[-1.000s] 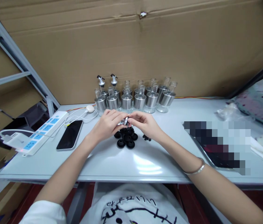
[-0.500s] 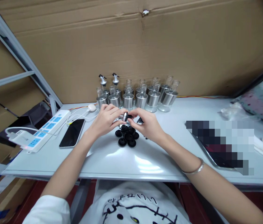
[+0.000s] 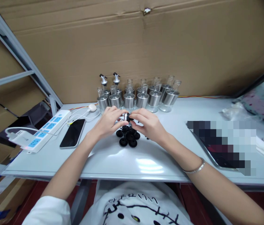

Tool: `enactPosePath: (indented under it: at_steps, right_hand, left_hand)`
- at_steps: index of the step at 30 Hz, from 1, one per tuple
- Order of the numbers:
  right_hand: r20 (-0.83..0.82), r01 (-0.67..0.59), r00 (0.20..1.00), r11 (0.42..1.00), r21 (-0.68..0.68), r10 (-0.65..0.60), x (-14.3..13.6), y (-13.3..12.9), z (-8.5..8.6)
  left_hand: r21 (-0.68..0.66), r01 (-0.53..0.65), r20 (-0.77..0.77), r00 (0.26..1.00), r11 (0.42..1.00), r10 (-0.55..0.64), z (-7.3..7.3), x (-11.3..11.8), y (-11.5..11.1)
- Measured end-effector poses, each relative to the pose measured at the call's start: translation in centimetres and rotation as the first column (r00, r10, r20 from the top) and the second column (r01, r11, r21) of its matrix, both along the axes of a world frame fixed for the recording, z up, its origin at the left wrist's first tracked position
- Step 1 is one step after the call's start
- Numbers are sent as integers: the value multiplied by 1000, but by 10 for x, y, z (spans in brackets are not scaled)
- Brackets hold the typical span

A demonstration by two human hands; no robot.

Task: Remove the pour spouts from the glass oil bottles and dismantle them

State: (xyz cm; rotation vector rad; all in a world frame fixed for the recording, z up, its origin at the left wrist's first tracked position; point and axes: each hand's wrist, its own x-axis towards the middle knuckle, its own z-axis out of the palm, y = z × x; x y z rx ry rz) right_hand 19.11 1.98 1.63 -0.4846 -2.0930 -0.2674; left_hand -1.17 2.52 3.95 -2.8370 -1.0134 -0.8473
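Observation:
My left hand (image 3: 110,122) is closed around a silver bottle pourer (image 3: 125,117), which lies sideways with its broad end to the right. On that end sits a black stopper (image 3: 128,117), pinched by the fingers of my right hand (image 3: 149,124). Both hands are just above the table, close together. Right below them lies a pile of round black stoppers (image 3: 130,137). Behind the hands stand several glass bottles with steel sleeves (image 3: 142,100). Two in the back row carry silver pourers (image 3: 116,78) with black flaps; the others have bare glass necks.
On the left of the white table (image 3: 113,165) are a power strip (image 3: 50,128), a phone (image 3: 73,133) and a white cable with a round puck (image 3: 92,108). A blurred-out dark device (image 3: 212,143) and a clear plastic bag (image 3: 233,111) lie at right. Cardboard (image 3: 132,47) stands behind.
My right fingers have shifted slightly on the black stopper, and more of it shows against the pourer. My left hand keeps its hold. The bottles and the pile stay as they were.

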Motion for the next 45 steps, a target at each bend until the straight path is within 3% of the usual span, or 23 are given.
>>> enactPosePath:
  at_steps: [14, 18, 23, 28, 32, 38, 45]
  right_hand:
    - [31, -20, 999, 999, 29, 19, 3, 2, -4]
    - [-68, 19, 998, 999, 27, -17, 8, 3, 0]
    - [-147, 70, 985, 991, -116, -87, 14, 4, 3]
    - [-7, -11, 1000, 926, -378, 9, 10, 4, -3]
    - [106, 18, 994, 892, -452, 34, 2, 1, -10]
    - [57, -80, 990, 840, -537, 130, -7, -1, -13]
    - [132, -89, 970, 801, -593, 206, -9, -5, -11]
  left_hand:
    - [-124, -16, 29, 999, 992, 20, -5, 0, 1]
    - [-133, -100, 78, 991, 986, 111, -10, -10, 10]
    - [-140, -214, 146, 961, 967, 234, -26, -21, 24]
    - [-153, -218, 102, 967, 964, 234, -42, -17, 30]
    - [-164, -178, 73, 979, 970, 192, -52, -13, 33]
    - [-171, -46, 59, 997, 984, 57, -52, -11, 32]
    - [-195, -59, 40, 997, 979, 68, -53, -20, 35]
